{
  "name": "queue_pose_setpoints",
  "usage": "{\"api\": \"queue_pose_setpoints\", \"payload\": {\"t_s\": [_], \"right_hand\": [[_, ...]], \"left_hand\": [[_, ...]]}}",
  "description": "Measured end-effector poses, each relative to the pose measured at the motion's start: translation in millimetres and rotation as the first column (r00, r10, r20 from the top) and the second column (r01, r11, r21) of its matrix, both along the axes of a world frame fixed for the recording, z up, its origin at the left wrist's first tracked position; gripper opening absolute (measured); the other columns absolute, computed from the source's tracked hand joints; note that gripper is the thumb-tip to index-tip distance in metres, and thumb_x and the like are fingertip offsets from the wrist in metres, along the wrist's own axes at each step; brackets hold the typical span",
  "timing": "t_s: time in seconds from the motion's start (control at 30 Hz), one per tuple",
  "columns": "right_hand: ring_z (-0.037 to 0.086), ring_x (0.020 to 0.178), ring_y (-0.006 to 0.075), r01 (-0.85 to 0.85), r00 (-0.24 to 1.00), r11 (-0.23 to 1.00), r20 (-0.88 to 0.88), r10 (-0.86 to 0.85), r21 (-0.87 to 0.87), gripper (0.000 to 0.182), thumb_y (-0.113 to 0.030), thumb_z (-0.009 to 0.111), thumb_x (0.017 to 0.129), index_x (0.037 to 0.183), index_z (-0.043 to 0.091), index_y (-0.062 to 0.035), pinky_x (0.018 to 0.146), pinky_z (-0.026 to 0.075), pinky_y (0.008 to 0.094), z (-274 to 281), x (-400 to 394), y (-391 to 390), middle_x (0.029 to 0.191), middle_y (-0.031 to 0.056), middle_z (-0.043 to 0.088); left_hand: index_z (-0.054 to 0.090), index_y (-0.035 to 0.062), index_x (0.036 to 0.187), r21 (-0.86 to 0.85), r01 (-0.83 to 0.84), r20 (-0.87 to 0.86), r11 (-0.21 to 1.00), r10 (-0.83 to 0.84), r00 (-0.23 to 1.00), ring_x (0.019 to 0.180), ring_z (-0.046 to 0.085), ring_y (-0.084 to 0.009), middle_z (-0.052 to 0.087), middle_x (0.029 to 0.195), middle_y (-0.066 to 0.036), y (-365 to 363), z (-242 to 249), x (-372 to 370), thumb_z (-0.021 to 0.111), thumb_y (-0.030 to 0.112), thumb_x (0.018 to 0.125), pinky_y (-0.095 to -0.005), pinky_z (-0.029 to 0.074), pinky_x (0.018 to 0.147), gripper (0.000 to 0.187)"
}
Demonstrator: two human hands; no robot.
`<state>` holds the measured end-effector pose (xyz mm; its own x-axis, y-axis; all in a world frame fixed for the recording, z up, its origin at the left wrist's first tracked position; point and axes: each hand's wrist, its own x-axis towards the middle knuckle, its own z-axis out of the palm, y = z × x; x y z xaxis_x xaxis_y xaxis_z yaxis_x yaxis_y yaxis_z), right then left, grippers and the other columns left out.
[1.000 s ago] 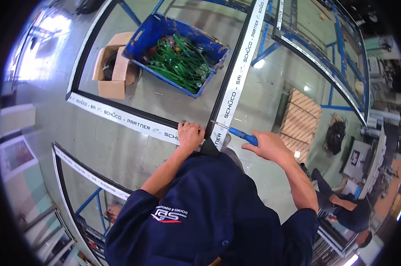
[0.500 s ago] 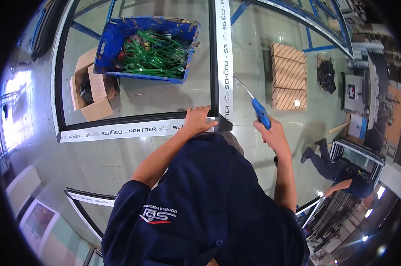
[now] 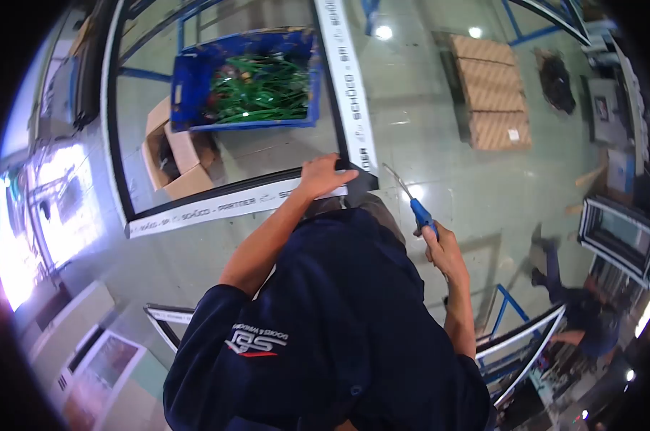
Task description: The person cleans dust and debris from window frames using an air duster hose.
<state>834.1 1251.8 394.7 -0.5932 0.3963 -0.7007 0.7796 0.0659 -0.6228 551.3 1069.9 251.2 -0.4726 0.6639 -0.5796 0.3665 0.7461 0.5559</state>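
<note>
My left hand (image 3: pixel 318 177) lies over the near corner of a black window frame (image 3: pixel 217 192), fingers over its inner edge and thumb stretched to the right. White protective tape (image 3: pixel 348 82) with printed lettering covers the frame's faces. In my right hand (image 3: pixel 447 253) is a blue-handled tool (image 3: pixel 422 214) with a long, slim metal shaft. Its tip points up and left, just right of the frame's corner, apart from it. The fingers are closed around the handle.
Beyond the frame, a blue crate (image 3: pixel 188 93) holds green straps, beside an open cardboard box (image 3: pixel 188 179). A stack of wrapped cartons (image 3: pixel 493 93) lies on the floor. Another person (image 3: pixel 583 309) works at the right. More frames (image 3: pixel 533 330) stand behind me on both sides.
The view has turned, tilting the frame in the picture. My right hand has come down and the tool's tip is now lower, near the corner. My left hand keeps its place on the frame.
</note>
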Motion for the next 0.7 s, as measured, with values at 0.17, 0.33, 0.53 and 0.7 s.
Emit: {"api": "queue_pose_setpoints", "payload": {"t_s": [0.17, 0.33, 0.53, 0.7], "right_hand": [[0.057, 0.059, 0.0334, -0.313, 0.948, 0.931, 0.007, 0.318, 0.189, 0.052, -0.049, 0.056, 0.095, 0.088, 0.065, 0.0022, 0.063, 0.047, 0.0421, 20.8, -58.5, -28.1, 0.064, 0.0174, 0.061], [0.059, 0.059, 0.0251, -0.379, 0.925, 0.92, 0.038, 0.377, 0.096, 0.054, -0.05, 0.055, 0.095, 0.08, 0.063, 0.0007, 0.062, 0.047, 0.038, 13.3, -131.6, -79.6, 0.063, 0.0122, 0.061], [0.061, 0.059, 0.0251, -0.684, 0.717, 0.716, -0.057, 0.695, 0.139, 0.053, -0.051, 0.053, 0.094, 0.077, 0.063, -0.0014, 0.062, 0.047, 0.0365, 38.8, -288.6, -225.2, 0.061, 0.0103, 0.062], [0.065, 0.068, 0.0349, -0.817, 0.562, 0.57, -0.094, 0.822, 0.094, 0.055, -0.052, 0.054, 0.092, 0.087, 0.065, 0.0014, 0.067, 0.048, 0.0428, 34.1, -412.0, -378.2, 0.069, 0.0174, 0.065]], "left_hand": [[0.064, 0.0087, 0.119, 0.145, 0.045, -0.05, 0.988, -0.038, 0.998, 0.116, 0.059, -0.036, 0.064, 0.123, -0.017, -40.5, -20.7, -12.5, 0.064, 0.065, 0.076, -0.0549, 0.041, 0.098, 0.071], [0.056, -0.001, 0.125, 0.091, -0.096, -0.254, 0.991, 0.116, 0.96, 0.117, 0.056, -0.0407, 0.062, 0.12, -0.023, -161.1, -1.7, -55.2, 0.068, 0.062, 0.077, -0.051, 0.038, 0.102, 0.08], [0.062, -0.0032, 0.114, 0.15, -0.416, -0.549, 0.897, 0.425, 0.72, 0.127, 0.047, -0.0386, 0.06, 0.122, -0.022, -387.3, 8.4, -120.7, 0.072, 0.052, 0.077, -0.0516, 0.029, 0.112, 0.067], [0.056, 0.0025, 0.128, 0.187, -0.679, -0.615, 0.71, 0.623, 0.483, 0.139, 0.034, -0.0386, 0.047, 0.142, -0.016, -527.7, 17.9, -157.1, 0.075, 0.037, 0.076, -0.0555, 0.021, 0.117, 0.065]]}}
